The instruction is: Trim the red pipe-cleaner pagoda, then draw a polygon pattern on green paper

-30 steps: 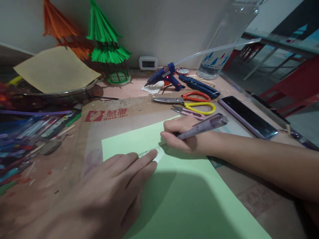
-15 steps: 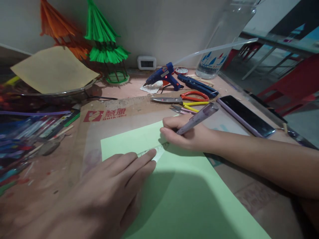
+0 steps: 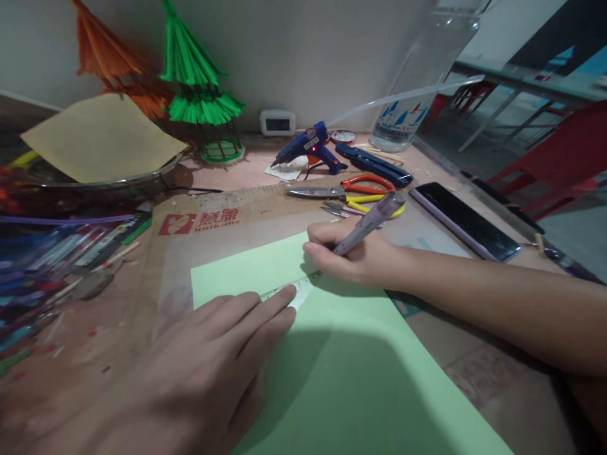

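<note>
A sheet of light green paper [image 3: 351, 373] lies in front of me. On it my left hand [image 3: 208, 360] rests with its fingers stretched out, the fingertips pressing down a clear ruler [image 3: 300, 288]. Most of the ruler is hidden under that hand. My right hand [image 3: 351, 249] is closed around a greyish-purple pen [image 3: 370, 222], which leans up to the right. Its fingers meet the paper at the ruler's far end, and they cover the pen's tip.
Scissors [image 3: 341, 189], yellow-handled pliers [image 3: 363, 205], a blue glue gun [image 3: 306, 145], a utility knife [image 3: 374, 165] and a phone [image 3: 467, 221] lie beyond the paper. A bottle [image 3: 403, 95] stands behind. Pens [image 3: 90, 246] and a yellow-paper-topped bowl [image 3: 142, 174] are left, near a green paper tower [image 3: 203, 101].
The view has shifted very slightly. Both hands, the ruler and the paper keep almost the same places; the pen's upper end has moved a little left.
</note>
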`<state>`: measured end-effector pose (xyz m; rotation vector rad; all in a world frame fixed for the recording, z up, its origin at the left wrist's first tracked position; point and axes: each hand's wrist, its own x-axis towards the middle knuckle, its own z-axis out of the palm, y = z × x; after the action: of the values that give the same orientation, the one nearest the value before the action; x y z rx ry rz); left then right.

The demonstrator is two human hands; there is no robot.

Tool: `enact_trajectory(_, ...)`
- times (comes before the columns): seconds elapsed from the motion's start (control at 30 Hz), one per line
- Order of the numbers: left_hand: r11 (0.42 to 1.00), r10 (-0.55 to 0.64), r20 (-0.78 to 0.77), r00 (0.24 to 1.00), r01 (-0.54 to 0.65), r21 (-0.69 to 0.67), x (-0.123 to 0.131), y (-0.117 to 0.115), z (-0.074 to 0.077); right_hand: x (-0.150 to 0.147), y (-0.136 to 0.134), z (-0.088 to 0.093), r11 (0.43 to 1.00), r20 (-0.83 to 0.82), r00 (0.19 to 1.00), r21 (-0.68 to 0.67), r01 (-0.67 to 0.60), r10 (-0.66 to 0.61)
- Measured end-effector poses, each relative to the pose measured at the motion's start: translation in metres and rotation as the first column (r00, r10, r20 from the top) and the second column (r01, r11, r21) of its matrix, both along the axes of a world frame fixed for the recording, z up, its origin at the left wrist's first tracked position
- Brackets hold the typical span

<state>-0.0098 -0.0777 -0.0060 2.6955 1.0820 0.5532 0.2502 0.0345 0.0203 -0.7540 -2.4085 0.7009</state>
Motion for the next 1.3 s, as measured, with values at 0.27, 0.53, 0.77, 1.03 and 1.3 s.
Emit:
enact_trajectory(0.27, 1.000, 0.028, -0.032, 0.999, -0.028, -0.001, -0.0047, -0.0019, -0.0038, 0.0015, 0.0009, 0.0024, 0.961, -0.172, 0.979, -0.269, 0.058, -0.107)
enact_trajectory(0.53, 0.999, 0.046, -0.032, 0.998, -0.046, 0.005, -0.0031, 0.0001, -0.0026, -0.0032, 0.0017, -0.0008, 0.965, -0.160, 0.976, -0.238, 0.109, -0.150)
enact_trajectory(0.77, 0.996, 0.089, -0.073, 0.993, -0.090, -0.011, -0.0038, -0.0038, -0.0014, -0.0031, 0.0028, -0.0046, 0.988, -0.124, 0.987, -0.129, 0.083, -0.099)
enact_trajectory(1.03, 0.997, 0.073, -0.082, 0.994, -0.076, -0.031, -0.0012, -0.0008, 0.0028, -0.0029, 0.0030, -0.0056, 0.994, -0.101, 0.992, -0.076, 0.072, -0.080)
enact_trajectory(1.3, 0.999, 0.044, -0.059, 0.997, -0.045, -0.014, -0.0052, 0.0006, -0.0041, -0.0032, 0.0023, -0.0062, 0.996, -0.101, 0.992, -0.057, 0.069, -0.074)
